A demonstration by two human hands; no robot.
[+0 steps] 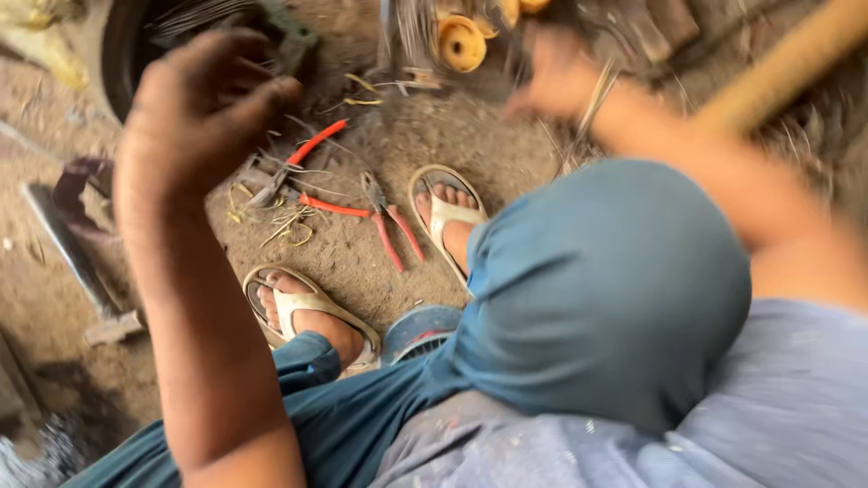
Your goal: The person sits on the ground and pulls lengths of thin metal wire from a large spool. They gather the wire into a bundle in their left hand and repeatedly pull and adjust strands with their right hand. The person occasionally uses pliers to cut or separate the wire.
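**A:** Bare packed dirt (380, 172) for a floor, scattered with bits of wire and scrap. The person sits low, knees up in blue trousers, feet in pale sandals (312, 312). Where are the hands?

**B:** The left hand (194, 117) is raised at about ten o'clock in the view, fingers curled into a loose fist. I see nothing in it. The right hand (561, 77) is out at one o'clock, blurred with motion, reaching among thin wire strands (592, 108) near a yellow spool-like wheel (461, 42). Whether it is gripping the wires or only brushing them, I cannot tell.

**A:** So what step would you call this?

**B:** My judgement: gathering or pulling wire from the pile at twelve o'clock. The cutting tools lie untouched. Red-handled pliers (389, 221) sit between the feet at the centre, and a second red-handled tool (289, 167) lies just to their nine o'clock, beside yellow wire offcuts (289, 226).

**A:** And the next move?

**B:** Probably a firm hold on the strands, with the free hand coming to steady them or fetch the pliers.

**A:** Anything unclear?

**B:** Plenty. A tan pole (778, 68) at two o'clock is cut off by the frame, the dark curved object (122, 54) at eleven o'clock is unreadable, and the knee hides the ground beyond it.
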